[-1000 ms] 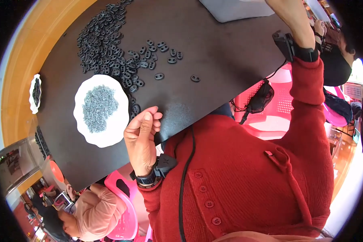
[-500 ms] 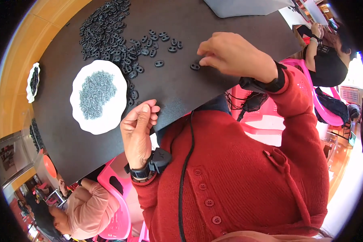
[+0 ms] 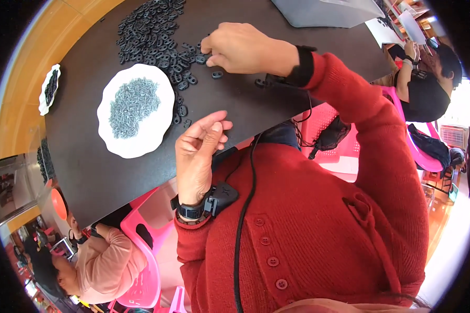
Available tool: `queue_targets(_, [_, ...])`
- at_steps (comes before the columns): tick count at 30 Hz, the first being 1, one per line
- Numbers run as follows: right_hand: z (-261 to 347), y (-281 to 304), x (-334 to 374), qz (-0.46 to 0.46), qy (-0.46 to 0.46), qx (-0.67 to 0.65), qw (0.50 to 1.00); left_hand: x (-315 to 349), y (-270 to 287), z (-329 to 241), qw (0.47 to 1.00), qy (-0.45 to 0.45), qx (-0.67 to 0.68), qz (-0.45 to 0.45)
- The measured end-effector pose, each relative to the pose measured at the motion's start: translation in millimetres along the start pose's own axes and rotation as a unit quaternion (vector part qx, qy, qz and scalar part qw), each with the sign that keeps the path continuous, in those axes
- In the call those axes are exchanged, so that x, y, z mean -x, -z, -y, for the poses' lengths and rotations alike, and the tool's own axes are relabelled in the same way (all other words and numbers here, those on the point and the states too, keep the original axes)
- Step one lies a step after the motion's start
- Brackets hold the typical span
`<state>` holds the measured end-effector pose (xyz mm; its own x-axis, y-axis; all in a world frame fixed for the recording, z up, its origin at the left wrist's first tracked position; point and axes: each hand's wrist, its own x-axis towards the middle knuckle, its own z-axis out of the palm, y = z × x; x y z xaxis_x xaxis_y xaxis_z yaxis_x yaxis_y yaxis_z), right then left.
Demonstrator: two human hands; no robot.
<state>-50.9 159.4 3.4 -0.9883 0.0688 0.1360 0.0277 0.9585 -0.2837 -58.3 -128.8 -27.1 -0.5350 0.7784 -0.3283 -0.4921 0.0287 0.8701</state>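
Note:
My right hand [image 3: 240, 49] is over the near edge of a pile of small black oval two-hole pieces [image 3: 149, 36]. Its thumb and forefinger stand apart beside one black oval piece [image 3: 201, 58]; I cannot see a firm grip. A single loose piece [image 3: 217, 75] lies below that hand, and another piece [image 3: 260, 82] sits near its wrist. My left hand [image 3: 197, 154] is raised at the table's near edge, thumb pressed to the curled fingers and forefinger extended; whatever it holds is hidden. Left of it, a white scalloped plate [image 3: 109, 146] bears many small metal springs [image 3: 136, 107].
The dark table [image 3: 120, 188] carries a grey bin [image 3: 326, 13] at its far right and a small white dish [image 3: 43, 101] of black pieces at far left. A co-worker [image 3: 104, 255] sits at lower left, another person [image 3: 428, 88] at right. Pink chairs [image 3: 146, 276] stand around.
My right hand has moved left from a lone black piece to the edge of the pile, leaving that piece on the table. My left hand stays near the table's edge, its forefinger straighter.

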Motion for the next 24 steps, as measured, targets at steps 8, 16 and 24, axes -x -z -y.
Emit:
queue_targets(8, [13.6,-35.5,-34.3,0.037,-0.001,0.066,0.997,3.1,27.2,-0.3,1.0,-0.012,0.022,0.007])
queue_targets(16, [5.2,-28.5,-24.5,-0.033,0.007,-0.065,0.997,-12.6,25.7,6.6,0.997,-0.032,0.069,-0.034])
queue_targets(24, [29.9,4.3,41.6,0.006,-0.046,-0.393,0.918,-39.0,-12.4,1.5,0.981,-0.107,0.101,-0.124])
